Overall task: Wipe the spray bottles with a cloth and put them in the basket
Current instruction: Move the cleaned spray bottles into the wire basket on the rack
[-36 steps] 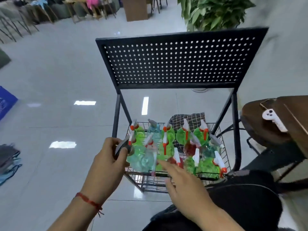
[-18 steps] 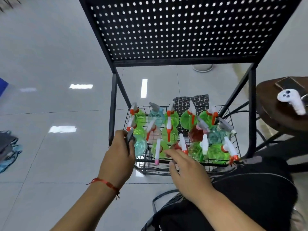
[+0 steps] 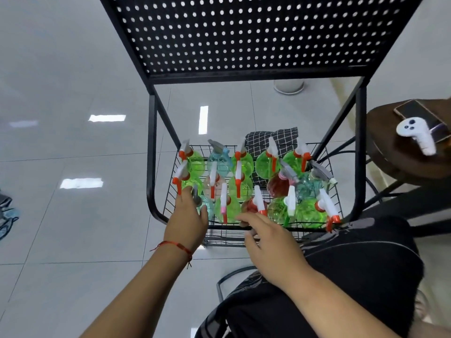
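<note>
Head view: left hand [image 3: 186, 220] seems to grip the slick, light teal spray bottle [image 3: 207, 207] at its neck; right hand [image 3: 271, 242] spread, empty.

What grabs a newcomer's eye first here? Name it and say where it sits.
A crowd of translucent plastic spray bottles, mostly bright green with red-and-white triggers, fills the black wire basket low in the black metal rack, under its perforated black metal shelf. At the basket's front left corner the left hand grips a pale blue translucent spray bottle by its grey head, while the open right hand reaches toward the front row.
</note>
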Tool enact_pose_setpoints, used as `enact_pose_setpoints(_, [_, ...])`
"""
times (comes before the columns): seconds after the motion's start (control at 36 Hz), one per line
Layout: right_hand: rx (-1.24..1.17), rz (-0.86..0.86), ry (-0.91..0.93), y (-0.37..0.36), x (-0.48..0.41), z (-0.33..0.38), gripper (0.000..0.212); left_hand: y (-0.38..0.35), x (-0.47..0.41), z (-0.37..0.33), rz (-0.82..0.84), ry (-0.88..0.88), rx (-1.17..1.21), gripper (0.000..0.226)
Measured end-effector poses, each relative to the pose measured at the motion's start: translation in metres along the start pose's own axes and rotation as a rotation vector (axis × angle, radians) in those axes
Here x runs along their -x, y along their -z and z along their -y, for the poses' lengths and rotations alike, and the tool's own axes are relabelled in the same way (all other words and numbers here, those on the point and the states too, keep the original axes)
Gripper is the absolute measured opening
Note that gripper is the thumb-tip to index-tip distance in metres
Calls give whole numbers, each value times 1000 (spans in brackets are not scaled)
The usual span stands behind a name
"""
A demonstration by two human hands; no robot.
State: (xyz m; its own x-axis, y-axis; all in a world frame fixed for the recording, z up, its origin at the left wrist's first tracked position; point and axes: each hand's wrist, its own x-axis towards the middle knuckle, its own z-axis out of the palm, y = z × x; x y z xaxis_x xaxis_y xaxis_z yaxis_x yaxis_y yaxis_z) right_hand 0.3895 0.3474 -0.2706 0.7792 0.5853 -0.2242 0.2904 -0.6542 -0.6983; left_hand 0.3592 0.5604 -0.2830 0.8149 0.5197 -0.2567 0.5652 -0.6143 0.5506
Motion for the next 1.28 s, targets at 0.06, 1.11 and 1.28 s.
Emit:
enact_pose_setpoints(0.06, [-6,-17,-9,1,2,-1,40,4,3,0,-10,5,-38,52])
enact_pose_setpoints(1.11, [257,-386,-340,99,29,-101,28,-58,9,-147,313,-715,-654,55])
enact_pose_setpoints(1.28, [275,-361,-352,99,13,-100,28,-69,5,-145,313,-669,-626,52])
